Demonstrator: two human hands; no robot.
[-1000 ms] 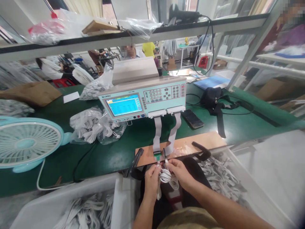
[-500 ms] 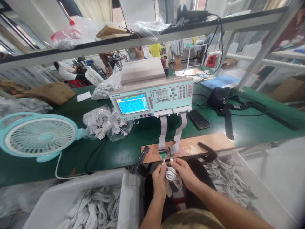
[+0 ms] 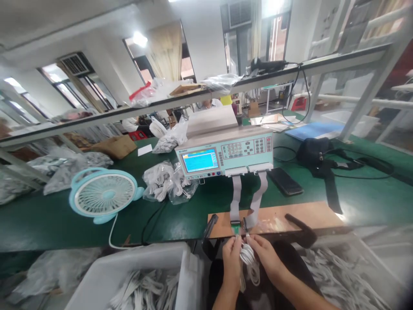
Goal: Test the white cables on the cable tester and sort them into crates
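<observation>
A coiled white cable [image 3: 247,255] hangs between my two hands at the bench's front edge. My left hand [image 3: 232,253] is closed on one end of it, right at a small green circuit board [image 3: 236,228]. With fingers pinched, my right hand [image 3: 263,252] grips the other end just below a dark connector [image 3: 245,224]. Grey ribbon cables [image 3: 235,198] run from the board and connector up to a bench cable tester [image 3: 226,150] with a lit blue screen. Whether the plugs are fully seated is hidden by my fingers.
Black clamps [image 3: 211,226] hold a wooden board [image 3: 300,215] on the green bench. A blue fan [image 3: 105,196], bagged cables [image 3: 159,181], a phone [image 3: 286,181] and a black pouch [image 3: 311,155] lie around. White bins [image 3: 190,262] of cables flank my lap.
The camera view has tilted up and shifted left, so the bench appears lower and further right. Both hands keep their hold on the cable ends by the connectors.
</observation>
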